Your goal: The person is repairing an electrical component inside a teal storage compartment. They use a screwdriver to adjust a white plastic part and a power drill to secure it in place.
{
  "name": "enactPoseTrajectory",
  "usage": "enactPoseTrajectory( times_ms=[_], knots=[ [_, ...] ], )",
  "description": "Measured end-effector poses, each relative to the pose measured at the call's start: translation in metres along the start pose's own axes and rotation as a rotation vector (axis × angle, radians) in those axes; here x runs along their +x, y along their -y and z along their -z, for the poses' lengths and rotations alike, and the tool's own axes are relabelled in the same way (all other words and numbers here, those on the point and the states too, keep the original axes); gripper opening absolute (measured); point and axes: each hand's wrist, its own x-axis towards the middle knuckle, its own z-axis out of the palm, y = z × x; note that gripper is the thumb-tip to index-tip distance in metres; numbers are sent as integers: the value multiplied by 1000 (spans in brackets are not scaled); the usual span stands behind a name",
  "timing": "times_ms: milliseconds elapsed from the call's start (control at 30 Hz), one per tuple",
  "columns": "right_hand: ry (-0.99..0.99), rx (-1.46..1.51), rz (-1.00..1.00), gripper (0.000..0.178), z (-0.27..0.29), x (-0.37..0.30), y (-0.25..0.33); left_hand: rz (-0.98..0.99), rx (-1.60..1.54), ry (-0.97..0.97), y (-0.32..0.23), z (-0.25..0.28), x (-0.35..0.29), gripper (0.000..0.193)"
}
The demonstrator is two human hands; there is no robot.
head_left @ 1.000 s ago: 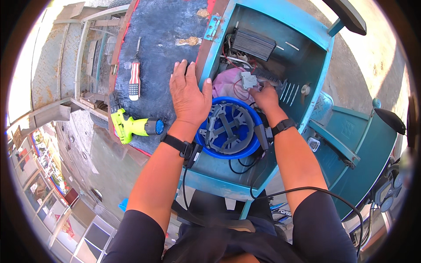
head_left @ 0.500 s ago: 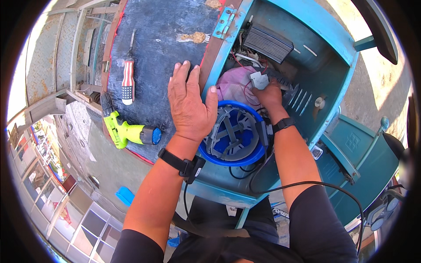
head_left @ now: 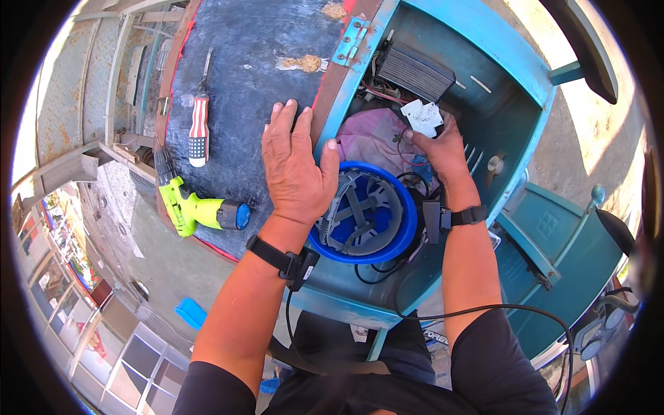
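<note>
My left hand (head_left: 297, 166) lies flat with its fingers stretched over the dark padded lid (head_left: 256, 83), at the edge near the hinge. Inside the teal metal box (head_left: 515, 90), my right hand (head_left: 448, 153) grips a small white flat piece (head_left: 422, 118), its material unclear. Thumb and fingers close on its lower side. A pink cloth (head_left: 370, 137) lies left of that hand. Below sits an upturned blue hard hat (head_left: 409, 225) with its grey straps showing, close to both wrists.
A green power drill (head_left: 197, 211) and a screwdriver with a flag-patterned handle (head_left: 198, 130) rest on the lid's left side. A finned black unit (head_left: 417, 71) and wires occupy the box's far end. A black cable (head_left: 477, 308) runs across my right arm.
My right hand has lifted slightly and shifted right with the white piece, which now shows more of its face. The left hand stays on the lid.
</note>
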Motion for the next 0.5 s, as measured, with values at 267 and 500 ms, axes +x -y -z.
enactPoseTrajectory(
  times_ms=[267,500],
  knots=[
    [180,154,-52,31,17,1,28,8,0,-2,0,1,-1,56],
    [332,106,-18,26,25,6,35,4,2,-2,0,1,-1,55]
  ],
)
